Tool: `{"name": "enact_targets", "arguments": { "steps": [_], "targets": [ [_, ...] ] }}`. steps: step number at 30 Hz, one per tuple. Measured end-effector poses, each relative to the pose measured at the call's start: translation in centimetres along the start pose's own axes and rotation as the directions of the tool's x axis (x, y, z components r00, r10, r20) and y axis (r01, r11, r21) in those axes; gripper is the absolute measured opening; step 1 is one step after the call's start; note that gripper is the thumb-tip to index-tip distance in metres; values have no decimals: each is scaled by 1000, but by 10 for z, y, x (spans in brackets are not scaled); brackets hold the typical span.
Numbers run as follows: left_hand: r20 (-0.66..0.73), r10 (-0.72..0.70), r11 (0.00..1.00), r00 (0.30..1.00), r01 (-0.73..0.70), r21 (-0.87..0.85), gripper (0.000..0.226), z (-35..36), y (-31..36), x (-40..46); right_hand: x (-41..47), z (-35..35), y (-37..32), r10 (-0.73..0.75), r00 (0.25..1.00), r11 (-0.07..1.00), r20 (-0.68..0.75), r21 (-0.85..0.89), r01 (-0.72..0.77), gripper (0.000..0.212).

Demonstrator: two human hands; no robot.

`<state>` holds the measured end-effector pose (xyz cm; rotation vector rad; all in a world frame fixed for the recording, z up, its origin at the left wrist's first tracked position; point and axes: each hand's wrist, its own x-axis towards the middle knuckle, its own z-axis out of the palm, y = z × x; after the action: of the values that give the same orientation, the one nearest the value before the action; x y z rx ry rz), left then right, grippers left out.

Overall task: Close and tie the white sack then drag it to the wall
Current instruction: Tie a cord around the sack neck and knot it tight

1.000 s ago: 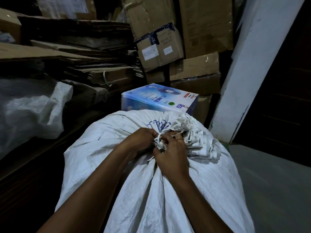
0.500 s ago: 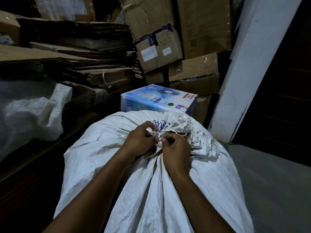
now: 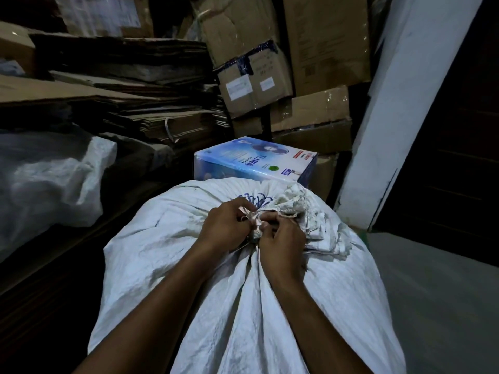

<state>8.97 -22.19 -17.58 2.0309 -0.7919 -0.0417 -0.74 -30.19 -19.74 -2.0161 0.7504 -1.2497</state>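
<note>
**Woven white sack, neck gathered, knot under way**

Cardboard fills the back of the room: flattened sheets (image 3: 113,103) stacked at left, taped cartons (image 3: 302,49) piled behind, with a white wall (image 3: 383,125) rising at right beside a dark doorway. Nearer, the white sack (image 3: 189,265) stands full and bulging on the floor directly below the camera, just in front of a blue printed box (image 3: 253,163); a second pale bag (image 3: 48,179) lies off to the left.

At the sack's top the mouth is bunched into a crumpled neck (image 3: 294,206). Both hands work there, touching one another. The left hand (image 3: 224,228) has its fingers curled round the gathered fabric, and the right hand (image 3: 283,244) pinches a thin tie strip (image 3: 253,221) at the same spot.

Judging by this, the tying is not finished. To do it well, the left should keep the bunch squeezed tight low on the neck while the right draws the strip hard and cinches it, so that it will not slip when the sack is dragged toward the wall.
</note>
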Motion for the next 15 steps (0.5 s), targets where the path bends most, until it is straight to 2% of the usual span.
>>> {"name": "enact_targets", "arguments": {
  "steps": [3, 7, 12, 15],
  "targets": [
    [-26, -79, 997, 997, 78, -28, 16, -1, -2, 2, 0, 1, 1, -12, 1000, 1000, -6, 9, 12, 21],
    [3, -82, 996, 997, 82, 39, 15, -2, 2, 3, -1, 4, 2, -8, 1000, 1000, -5, -2, 8, 18],
    [92, -147, 987, 985, 140, 79, 21, 5, 7, 12, -2, 5, 8, -18, 1000, 998, 5, -58, 18, 17],
    [185, -217, 976, 958, 219, 7, 28, 6, 9, 17, -4, 6, 9, -25, 1000, 996, 16, -84, 26, 19]
  ]
}}
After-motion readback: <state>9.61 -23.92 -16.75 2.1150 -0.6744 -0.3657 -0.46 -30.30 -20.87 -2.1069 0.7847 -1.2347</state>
